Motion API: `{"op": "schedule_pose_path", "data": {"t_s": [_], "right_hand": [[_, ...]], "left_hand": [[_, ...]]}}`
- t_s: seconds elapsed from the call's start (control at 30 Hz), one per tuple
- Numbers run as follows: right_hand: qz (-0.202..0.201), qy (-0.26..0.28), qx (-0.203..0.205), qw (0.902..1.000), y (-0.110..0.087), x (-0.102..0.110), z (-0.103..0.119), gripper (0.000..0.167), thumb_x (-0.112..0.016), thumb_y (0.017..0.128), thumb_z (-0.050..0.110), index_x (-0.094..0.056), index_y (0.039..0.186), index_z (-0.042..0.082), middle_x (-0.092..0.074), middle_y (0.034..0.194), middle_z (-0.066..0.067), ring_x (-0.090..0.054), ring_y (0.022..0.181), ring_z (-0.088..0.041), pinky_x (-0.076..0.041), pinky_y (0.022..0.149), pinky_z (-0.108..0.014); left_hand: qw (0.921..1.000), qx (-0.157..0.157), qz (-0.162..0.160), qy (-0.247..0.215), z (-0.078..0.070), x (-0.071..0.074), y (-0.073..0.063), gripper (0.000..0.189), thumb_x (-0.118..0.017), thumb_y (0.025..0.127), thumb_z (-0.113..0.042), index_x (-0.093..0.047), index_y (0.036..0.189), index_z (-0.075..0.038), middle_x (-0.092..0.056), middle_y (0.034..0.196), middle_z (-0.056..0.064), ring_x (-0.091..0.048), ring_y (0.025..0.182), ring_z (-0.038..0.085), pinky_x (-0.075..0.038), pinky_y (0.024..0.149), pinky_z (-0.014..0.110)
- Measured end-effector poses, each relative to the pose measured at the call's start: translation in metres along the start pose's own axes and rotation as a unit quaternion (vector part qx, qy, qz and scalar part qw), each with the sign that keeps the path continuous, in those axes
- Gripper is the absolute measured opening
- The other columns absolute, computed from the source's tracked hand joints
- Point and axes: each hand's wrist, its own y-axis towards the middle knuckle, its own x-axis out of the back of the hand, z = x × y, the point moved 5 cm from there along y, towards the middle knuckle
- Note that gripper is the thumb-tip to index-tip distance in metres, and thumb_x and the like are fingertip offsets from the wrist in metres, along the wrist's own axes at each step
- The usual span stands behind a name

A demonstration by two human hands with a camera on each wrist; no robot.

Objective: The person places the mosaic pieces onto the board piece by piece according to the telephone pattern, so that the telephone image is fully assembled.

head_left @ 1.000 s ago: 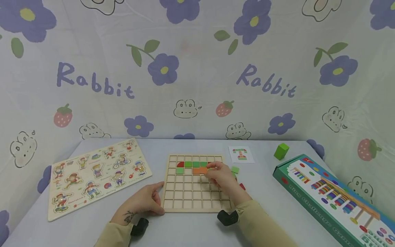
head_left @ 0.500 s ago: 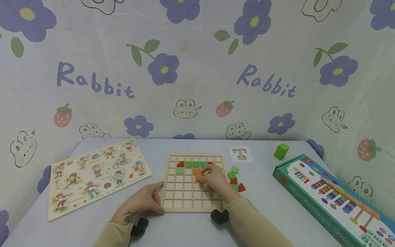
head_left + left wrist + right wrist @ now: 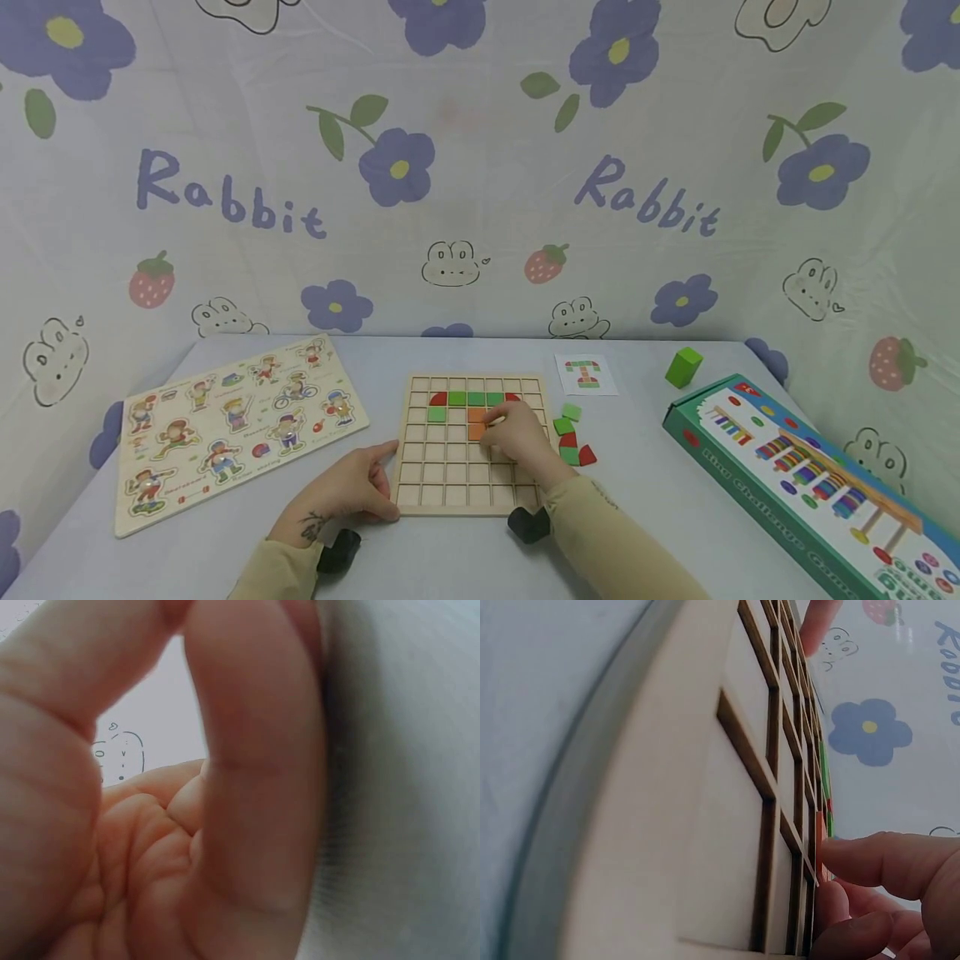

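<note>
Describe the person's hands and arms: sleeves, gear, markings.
Both hands, left and right, are ungloved. Long, plain beige sleeves: left sleeve, right sleeve. Each wrist has a chunky black device: left device, right device. A dark tattoo-like marking shows near the left wrist. No cables visible.

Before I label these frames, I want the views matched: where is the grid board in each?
Head: the grid board lies below centre, partly under the right hand.
Left wrist: not visible; the left hand fills much of the picture.
Right wrist: it stretches up the left and middle, seen aslant.
Shared landmark: the printed backdrop, in all three.
</note>
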Motion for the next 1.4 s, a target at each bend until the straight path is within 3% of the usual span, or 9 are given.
{"op": "schedule_pose_path", "data": {"t_s": [0.17,0.27,0.47,0.7,0.87,1.03,1.23,1.4], "right_hand": [[0.010,0.015,0.016,0.9997,-0.001,0.003,-0.002,0.037,-0.072,0.070,0.005,-0.066,0.107,0.007,-0.060,0.099,-0.009,-0.050,0.069,-0.016,-0.041,0.057,-0.026],[0.019,0.063,0.038,0.9971,-0.008,0.011,-0.002,0.042,-0.072,0.073,0.007,-0.062,0.114,0.007,-0.060,0.089,-0.008,-0.048,0.070,-0.016,-0.038,0.056,-0.026],[0.023,0.170,0.041,0.9843,-0.035,0.031,-0.010,0.051,-0.070,0.077,0.002,-0.052,0.124,0.007,-0.059,0.079,-0.004,-0.044,0.058,-0.013,-0.033,0.048,-0.024],[0.005,0.203,0.034,0.9786,-0.067,0.056,-0.029,0.059,-0.068,0.075,-0.002,-0.046,0.129,0.007,-0.057,0.081,-0.003,-0.040,0.052,-0.011,-0.030,0.044,-0.022],[-0.024,0.169,0.002,0.9854,-0.083,0.072,-0.047,0.052,-0.069,0.073,-0.002,-0.052,0.121,0.005,-0.057,0.080,-0.005,-0.039,0.052,-0.012,-0.030,0.043,-0.021],[-0.049,0.097,-0.051,0.9928,-0.094,0.081,-0.066,0.048,-0.073,0.072,0.004,-0.054,0.117,0.006,-0.057,0.082,-0.005,-0.044,0.059,-0.016,-0.034,0.046,-0.024],[-0.053,0.025,-0.086,0.9946,-0.096,0.088,-0.086,0.046,-0.075,0.070,0.008,-0.056,0.112,0.004,-0.056,0.082,-0.007,-0.049,0.065,-0.018,-0.044,0.056,-0.027],[-0.054,-0.031,-0.098,0.9932,-0.092,0.092,-0.092,0.045,-0.075,0.070,0.010,-0.057,0.110,0.002,-0.056,0.079,-0.007,-0.051,0.067,-0.018,-0.046,0.060,-0.026]], "left_hand": [[1.0000,0.003,0.003,-0.003,0.000,-0.001,0.000,0.099,-0.081,0.061,-0.003,-0.026,0.143,0.004,-0.057,0.064,0.003,-0.050,0.051,0.010,-0.042,0.049,0.025],[1.0000,0.005,0.003,-0.005,0.000,-0.001,0.000,0.099,-0.081,0.061,-0.003,-0.026,0.143,0.003,-0.057,0.064,0.003,-0.050,0.051,0.010,-0.042,0.049,0.025],[1.0000,0.002,0.005,-0.003,-0.001,-0.002,0.000,0.099,-0.081,0.061,-0.003,-0.026,0.143,0.003,-0.057,0.065,0.004,-0.050,0.052,0.011,-0.042,0.049,0.025],[1.0000,0.001,0.005,-0.005,-0.002,-0.001,-0.001,0.099,-0.081,0.061,-0.003,-0.027,0.143,0.003,-0.057,0.065,0.004,-0.050,0.052,0.011,-0.042,0.050,0.025],[0.9999,0.011,0.003,-0.007,-0.001,0.000,-0.001,0.099,-0.081,0.061,-0.004,-0.026,0.144,0.002,-0.057,0.065,0.004,-0.050,0.052,0.011,-0.042,0.050,0.025],[0.9999,0.013,0.002,-0.006,0.000,0.000,0.001,0.100,-0.080,0.061,-0.003,-0.025,0.144,0.002,-0.058,0.065,0.003,-0.050,0.052,0.010,-0.043,0.050,0.025],[0.9999,0.010,0.001,-0.004,-0.001,0.000,0.000,0.099,-0.080,0.061,-0.001,-0.025,0.144,0.002,-0.057,0.064,0.003,-0.050,0.051,0.010,-0.042,0.050,0.025],[0.9999,0.015,-0.001,-0.003,-0.001,-0.001,-0.001,0.099,-0.079,0.061,-0.001,-0.025,0.144,0.002,-0.057,0.064,0.003,-0.049,0.051,0.010,-0.042,0.049,0.025]]}}
